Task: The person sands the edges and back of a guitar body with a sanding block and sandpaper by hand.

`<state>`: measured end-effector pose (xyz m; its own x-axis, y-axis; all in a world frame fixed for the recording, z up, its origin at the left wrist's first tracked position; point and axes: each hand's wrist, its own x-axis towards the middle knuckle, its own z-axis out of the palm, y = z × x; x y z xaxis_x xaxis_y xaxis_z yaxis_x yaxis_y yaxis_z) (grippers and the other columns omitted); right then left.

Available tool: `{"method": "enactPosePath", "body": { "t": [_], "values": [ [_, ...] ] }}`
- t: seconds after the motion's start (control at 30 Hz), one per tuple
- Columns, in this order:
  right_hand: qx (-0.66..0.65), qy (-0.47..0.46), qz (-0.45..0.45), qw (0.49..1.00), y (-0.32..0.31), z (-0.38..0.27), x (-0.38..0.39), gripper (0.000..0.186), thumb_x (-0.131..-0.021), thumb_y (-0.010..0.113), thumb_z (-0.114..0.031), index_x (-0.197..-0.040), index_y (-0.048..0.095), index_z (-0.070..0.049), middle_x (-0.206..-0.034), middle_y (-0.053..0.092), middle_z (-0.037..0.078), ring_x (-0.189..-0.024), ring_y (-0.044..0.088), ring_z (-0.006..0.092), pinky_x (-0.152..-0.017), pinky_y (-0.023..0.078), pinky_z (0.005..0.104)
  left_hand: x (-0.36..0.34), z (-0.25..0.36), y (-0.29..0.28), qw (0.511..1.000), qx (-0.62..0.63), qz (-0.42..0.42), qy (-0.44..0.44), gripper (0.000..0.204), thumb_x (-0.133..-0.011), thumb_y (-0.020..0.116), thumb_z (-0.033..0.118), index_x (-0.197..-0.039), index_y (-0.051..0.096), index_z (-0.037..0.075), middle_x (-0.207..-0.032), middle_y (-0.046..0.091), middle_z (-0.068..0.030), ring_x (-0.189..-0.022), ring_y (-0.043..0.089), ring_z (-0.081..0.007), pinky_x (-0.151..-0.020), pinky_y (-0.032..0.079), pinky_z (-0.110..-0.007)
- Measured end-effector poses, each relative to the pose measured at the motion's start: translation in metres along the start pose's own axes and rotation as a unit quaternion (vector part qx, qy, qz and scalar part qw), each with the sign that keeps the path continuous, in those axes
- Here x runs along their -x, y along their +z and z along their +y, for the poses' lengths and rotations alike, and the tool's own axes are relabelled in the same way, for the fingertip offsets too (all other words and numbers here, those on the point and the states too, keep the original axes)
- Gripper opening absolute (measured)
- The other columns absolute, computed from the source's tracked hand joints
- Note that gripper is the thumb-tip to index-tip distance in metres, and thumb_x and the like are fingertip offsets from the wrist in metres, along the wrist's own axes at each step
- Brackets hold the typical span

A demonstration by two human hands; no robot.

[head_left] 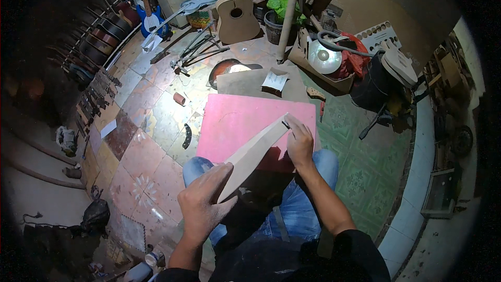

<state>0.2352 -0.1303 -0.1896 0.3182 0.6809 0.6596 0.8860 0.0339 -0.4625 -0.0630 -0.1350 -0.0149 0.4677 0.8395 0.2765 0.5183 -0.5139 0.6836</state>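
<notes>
I hold a long, pale, tapered piece, apparently wood point(251, 154), tilted diagonally over a pink board point(229, 117). My left hand point(203, 201) is closed on its lower, nearer end, thumb along the underside edge. My right hand point(300, 146) grips the higher, farther end, where a small dark item shows by the fingertips, too small to make out. The pink board lies in front of me between my bent knees, with a dark shadow below the piece.
Beyond lie a grey sheet point(240, 86) with a paper, a box point(323, 81) of assorted items, metal stands point(193, 52) and a guitar body point(237, 26). Guitars point(104, 36) line the left. A dark bucket point(368, 86) stands right, near a raised tiled edge point(407, 198).
</notes>
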Motion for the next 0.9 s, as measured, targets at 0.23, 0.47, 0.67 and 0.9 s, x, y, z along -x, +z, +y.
{"method": "enactPosePath", "body": {
  "t": [0.23,0.47,0.67,0.9],
  "values": [
    [0.021,-0.017,-0.062,0.998,-0.001,-0.007,0.009,0.043,-0.077,0.060,0.003,-0.116,0.076,-0.005,-0.124,0.074,0.013,-0.086,0.068,0.0271,-0.079,0.053,0.0393,-0.001,-0.007,0.000,0.999,0.021,0.009,-0.027,0.063,-0.062,0.089,0.007,-0.124,0.074,0.010,-0.119,0.075,-0.0149,-0.106,0.075,-0.0304,-0.090,0.059,-0.036],
    [-0.021,-0.039,-0.074,0.996,-0.001,-0.020,0.012,0.040,-0.082,0.061,0.001,-0.117,0.076,-0.007,-0.116,0.075,0.012,-0.080,0.066,0.0291,-0.077,0.052,0.0410,-0.004,-0.010,-0.005,0.999,0.027,-0.001,-0.034,0.063,-0.063,0.084,-0.003,-0.125,0.072,0.001,-0.118,0.075,-0.0180,-0.111,0.074,-0.0255,-0.097,0.056,-0.033],
    [0.004,-0.017,-0.120,0.993,0.004,-0.033,0.024,0.042,-0.083,0.057,0.002,-0.119,0.075,-0.009,-0.117,0.076,0.010,-0.077,0.064,0.0302,-0.075,0.050,0.0433,-0.004,-0.011,-0.003,0.998,0.045,0.004,-0.046,0.063,-0.064,0.083,-0.003,-0.126,0.071,0.001,-0.118,0.075,-0.0185,-0.110,0.074,-0.0246,-0.097,0.056,-0.034],
    [0.001,-0.034,-0.107,0.994,0.001,-0.043,0.022,0.041,-0.083,0.057,0.003,-0.117,0.076,-0.010,-0.119,0.076,0.009,-0.081,0.066,0.0282,-0.076,0.051,0.0408,-0.004,-0.012,0.000,0.999,0.027,0.021,-0.041,0.067,-0.060,0.087,0.004,-0.125,0.073,0.009,-0.117,0.075,-0.0160,-0.105,0.075,-0.0312,-0.091,0.059,-0.036]
  ]
}}
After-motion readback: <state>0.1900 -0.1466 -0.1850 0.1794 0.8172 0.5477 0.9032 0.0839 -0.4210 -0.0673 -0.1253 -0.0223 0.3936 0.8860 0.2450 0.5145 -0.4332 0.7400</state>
